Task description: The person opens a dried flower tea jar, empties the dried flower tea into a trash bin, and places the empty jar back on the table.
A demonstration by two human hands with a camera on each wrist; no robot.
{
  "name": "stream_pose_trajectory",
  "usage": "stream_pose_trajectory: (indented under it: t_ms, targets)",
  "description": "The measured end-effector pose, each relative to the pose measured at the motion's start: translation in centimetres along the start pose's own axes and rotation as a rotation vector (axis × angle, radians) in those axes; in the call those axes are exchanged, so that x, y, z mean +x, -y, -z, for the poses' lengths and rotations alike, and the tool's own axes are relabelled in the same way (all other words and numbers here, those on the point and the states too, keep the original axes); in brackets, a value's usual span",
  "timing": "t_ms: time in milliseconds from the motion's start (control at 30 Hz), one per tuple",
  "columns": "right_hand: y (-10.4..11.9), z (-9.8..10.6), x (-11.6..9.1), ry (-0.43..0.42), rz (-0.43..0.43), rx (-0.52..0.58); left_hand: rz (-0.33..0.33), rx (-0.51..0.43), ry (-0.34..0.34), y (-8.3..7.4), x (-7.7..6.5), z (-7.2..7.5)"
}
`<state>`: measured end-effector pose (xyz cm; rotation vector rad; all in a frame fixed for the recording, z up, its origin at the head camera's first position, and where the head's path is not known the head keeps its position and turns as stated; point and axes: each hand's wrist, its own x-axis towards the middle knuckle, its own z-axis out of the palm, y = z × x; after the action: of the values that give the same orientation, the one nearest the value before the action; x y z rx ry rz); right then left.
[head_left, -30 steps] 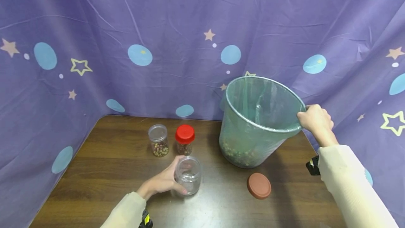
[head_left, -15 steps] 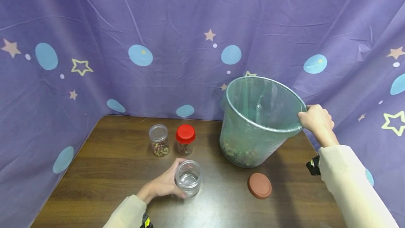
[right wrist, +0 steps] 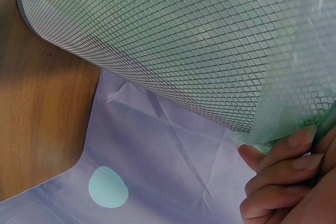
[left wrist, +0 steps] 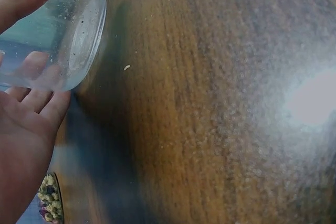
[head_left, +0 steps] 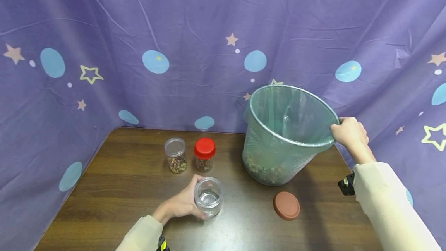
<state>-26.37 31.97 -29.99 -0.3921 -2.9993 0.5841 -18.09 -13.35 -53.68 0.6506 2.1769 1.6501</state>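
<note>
In the head view, my left hand [head_left: 184, 202] holds a clear jar [head_left: 209, 200] without a lid, its mouth facing up. The thumb and fingers wrap round the jar's side in the left wrist view, where a few specks show on the jar [left wrist: 79, 40]. Whether its base touches the table cannot be told. My right hand [head_left: 350, 133] grips the rim of a mesh wastebasket [head_left: 268, 154], lined with a green bag and tilted. Dried bits lie low inside it. In the right wrist view, curled fingers [right wrist: 283, 174] hold rim and bag edge together.
Behind my left hand stand a clear-lidded jar [head_left: 175, 156] of dried buds and a red-lidded jar [head_left: 204, 154]. A brown round lid [head_left: 286, 205] lies in front of the wastebasket. The wooden table [head_left: 132, 189] meets a purple curtain [head_left: 195, 49] at the back.
My left hand has turned the clear jar slightly, so its mouth sits a little lower and more of its inside shows. My right hand and the wastebasket stay in place.
</note>
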Motion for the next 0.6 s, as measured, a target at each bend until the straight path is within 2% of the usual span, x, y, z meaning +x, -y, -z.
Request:
stream_pose_trajectory:
  t_ms: [233, 433, 533, 600]
  targets:
    - [-0.26, 0.01, -0.22, -0.006, 0.058, 0.039, 0.015, 0.0, 0.005, -0.19, -0.2, -0.02]
    - [-0.16, -0.07, -0.38, -0.027, 0.096, 0.085, 0.036, -0.016, -0.016, 0.01, -0.43, -0.16]
    - [-0.22, -0.12, -0.46, -0.002, 0.091, 0.133, 0.047, -0.028, -0.027, 0.2, -0.57, -0.2]
    - [-0.39, -0.12, -0.48, 0.023, 0.089, 0.166, 0.03, -0.03, -0.032, 0.35, -0.56, -0.21]
